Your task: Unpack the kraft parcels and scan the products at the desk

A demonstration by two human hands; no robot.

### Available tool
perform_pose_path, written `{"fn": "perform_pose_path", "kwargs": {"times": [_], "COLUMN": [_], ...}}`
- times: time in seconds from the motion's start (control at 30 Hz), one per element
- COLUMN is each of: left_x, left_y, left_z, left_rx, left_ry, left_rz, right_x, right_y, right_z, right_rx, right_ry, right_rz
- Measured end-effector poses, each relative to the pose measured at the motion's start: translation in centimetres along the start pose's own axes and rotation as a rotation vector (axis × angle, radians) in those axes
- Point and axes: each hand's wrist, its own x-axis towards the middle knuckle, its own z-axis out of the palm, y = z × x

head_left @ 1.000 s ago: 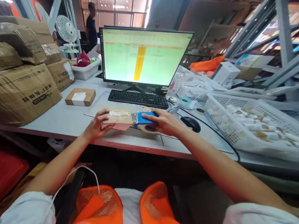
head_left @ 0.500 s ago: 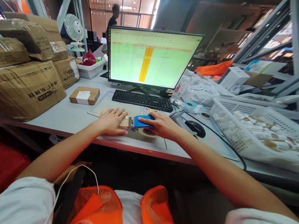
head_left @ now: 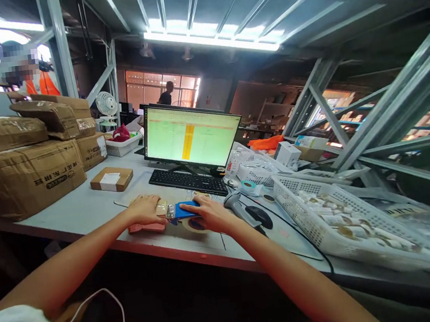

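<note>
My right hand (head_left: 212, 214) is closed on a blue tape dispenser (head_left: 186, 210), with its index finger along the top. The dispenser's clear head is against the right end of a small box (head_left: 161, 207), which looks light brown on top and reddish on its front side. Over that box curls my left hand (head_left: 145, 208), gripping it against the desk and covering most of its top. Partly under the dispenser and right hand, a roll of tape (head_left: 195, 226) rests on the desk.
Behind the hands are a keyboard (head_left: 186, 181) and monitor (head_left: 189, 133). A flat carton (head_left: 111, 179) and stacked boxes (head_left: 28, 175) stand left. To the right are a scanner (head_left: 239, 208), mouse (head_left: 259, 217) and white basket (head_left: 314, 230) of small rolls. A person (head_left: 165, 94) is far back.
The view has tilted upward. My left hand has gone from lying flat with spread fingers to curling over the small box, whose front side now shows. My right hand still holds the tape dispenser.
</note>
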Motion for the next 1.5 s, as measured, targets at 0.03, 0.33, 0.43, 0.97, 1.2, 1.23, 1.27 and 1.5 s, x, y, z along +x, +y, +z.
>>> {"fn": "perform_pose_path", "kwargs": {"times": [0.03, 0.33, 0.43, 0.97, 1.2, 1.23, 1.27, 1.5], "left_x": [-0.3, -3.6, -3.8, -5.6, -6.5, -6.6, -6.7, -8.3], "left_y": [-0.4, -5.1, -5.7, 2.1, 3.6, 3.5, 3.4, 0.9], "left_z": [0.0, 0.5, 0.7, -1.5, -2.7, -2.8, -2.9, -6.0], "left_rx": [-0.032, -0.315, -0.345, 0.309, 0.397, 0.377, 0.361, 0.326], "left_ry": [0.018, 0.245, 0.257, 0.506, 0.699, 0.722, 0.743, 0.878], "left_rz": [0.016, 0.159, 0.187, 0.318, 0.236, 0.222, 0.211, 0.189], "right_x": [-0.4, -2.5, -2.5, 0.6, 2.6, 2.8, 3.1, 4.8], "right_y": [0.1, -0.7, -0.9, -8.6, -12.3, -12.6, -12.8, -12.6], "right_z": [0.0, 0.9, 0.2, -8.2, -9.9, -9.8, -9.7, -9.4], "right_rx": [0.025, 0.271, 0.241, -0.303, -0.394, -0.393, -0.39, -0.313], "right_ry": [0.012, 0.135, 0.156, -0.184, -0.104, -0.07, -0.037, 0.189], "right_rz": [-0.006, -0.093, -0.112, 0.08, 0.197, 0.204, 0.205, 0.178]}}
